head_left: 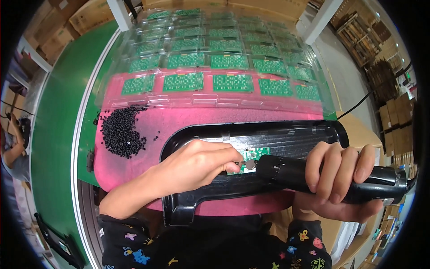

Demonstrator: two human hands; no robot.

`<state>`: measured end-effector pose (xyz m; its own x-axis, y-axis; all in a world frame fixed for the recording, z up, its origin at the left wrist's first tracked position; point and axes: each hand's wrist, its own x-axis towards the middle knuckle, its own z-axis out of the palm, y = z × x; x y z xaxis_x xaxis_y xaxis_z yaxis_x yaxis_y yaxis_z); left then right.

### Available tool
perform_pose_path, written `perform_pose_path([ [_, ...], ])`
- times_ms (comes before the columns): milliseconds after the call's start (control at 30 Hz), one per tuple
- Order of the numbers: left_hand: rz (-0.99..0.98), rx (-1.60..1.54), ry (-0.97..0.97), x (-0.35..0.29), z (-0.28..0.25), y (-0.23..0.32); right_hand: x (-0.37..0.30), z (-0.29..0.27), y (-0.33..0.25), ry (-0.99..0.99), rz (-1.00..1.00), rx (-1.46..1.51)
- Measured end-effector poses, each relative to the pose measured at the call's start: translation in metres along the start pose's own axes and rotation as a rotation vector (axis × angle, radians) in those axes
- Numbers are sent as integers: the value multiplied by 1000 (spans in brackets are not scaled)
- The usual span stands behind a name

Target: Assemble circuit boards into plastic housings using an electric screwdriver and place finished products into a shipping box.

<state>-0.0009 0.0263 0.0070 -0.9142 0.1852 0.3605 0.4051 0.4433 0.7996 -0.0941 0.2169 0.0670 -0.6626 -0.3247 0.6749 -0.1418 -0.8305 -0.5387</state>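
Observation:
My right hand (338, 179) is wrapped round a black electric screwdriver (284, 172), which lies nearly level and points left. Its grey, round front end sits over a green circuit board (264, 154). The board is inside a long black plastic housing (208, 184) with raised walls, lying across the near part of the pink mat. From the left, my left hand (201, 161) reaches in with thumb and forefinger pinched together at the board, right beside the screwdriver's front end. Whatever is between those fingertips is too small to make out.
A heap of small black parts (121, 134) lies on the pink mat (130, 175) at left. Behind the housing, clear plastic trays (210, 102) hold rows of green circuit boards (182, 82). A cord leaves the screwdriver's right end, near a cardboard box (360, 130).

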Motion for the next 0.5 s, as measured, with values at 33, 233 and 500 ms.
perform_pose_path([
  [33, -4, 0, 0, 0, 0, 0, 0, -1, 2, -21, 4, 4],
  [233, 7, 48, -14, -2, -1, -4, -4, 2, 7, -11, 18, -5],
  [500, 37, 190, -11, -2, 0, -3, -7, 2, 11, -88, 11, -26],
])
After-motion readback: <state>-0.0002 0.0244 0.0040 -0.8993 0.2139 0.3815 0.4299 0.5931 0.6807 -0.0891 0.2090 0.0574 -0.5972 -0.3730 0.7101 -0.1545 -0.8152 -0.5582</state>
